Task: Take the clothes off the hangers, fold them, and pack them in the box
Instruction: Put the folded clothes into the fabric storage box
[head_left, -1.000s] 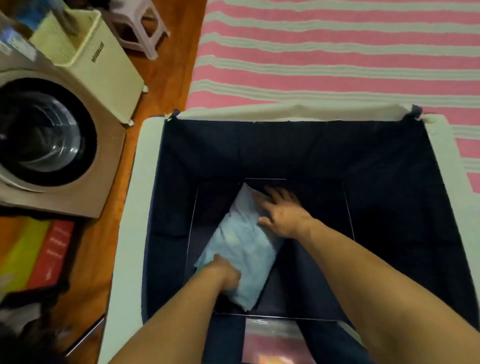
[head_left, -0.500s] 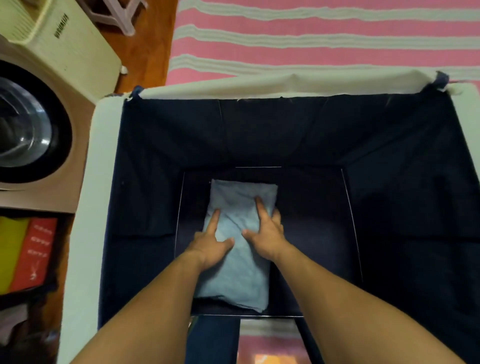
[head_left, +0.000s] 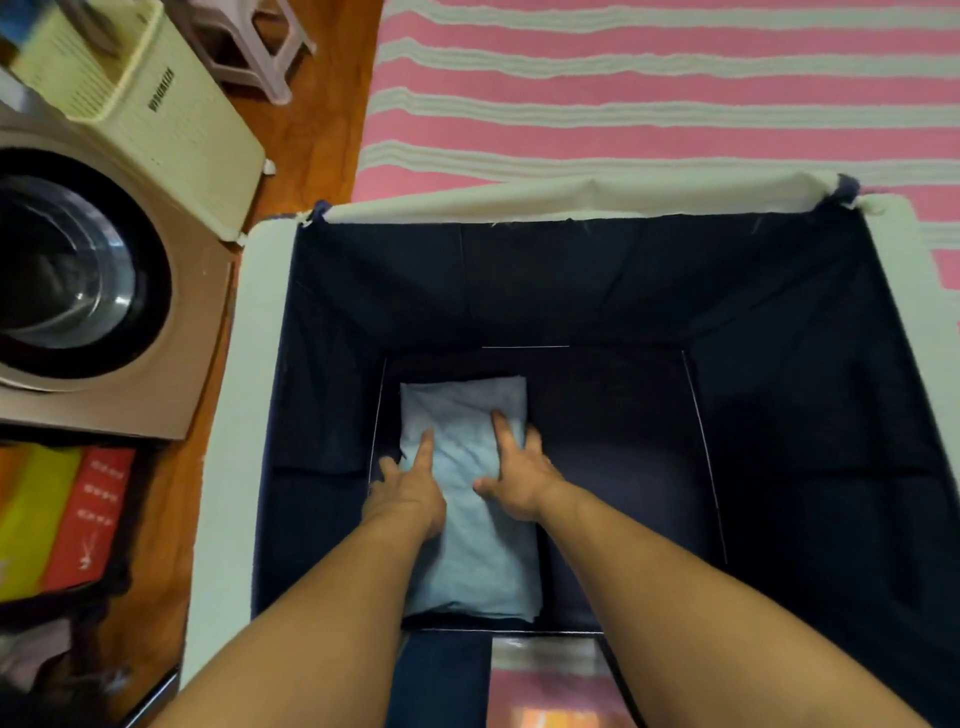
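One folded light-blue garment (head_left: 470, 525) lies in the box (head_left: 519, 200), against its left wall; left hand (head_left: 410, 491) and right hand (head_left: 517, 480) press it flat-fingered. No other packed clothes show.

Washing machine (head_left: 78, 280) left; striped mat (head_left: 649, 88); perhaps a stool (head_left: 254, 47).
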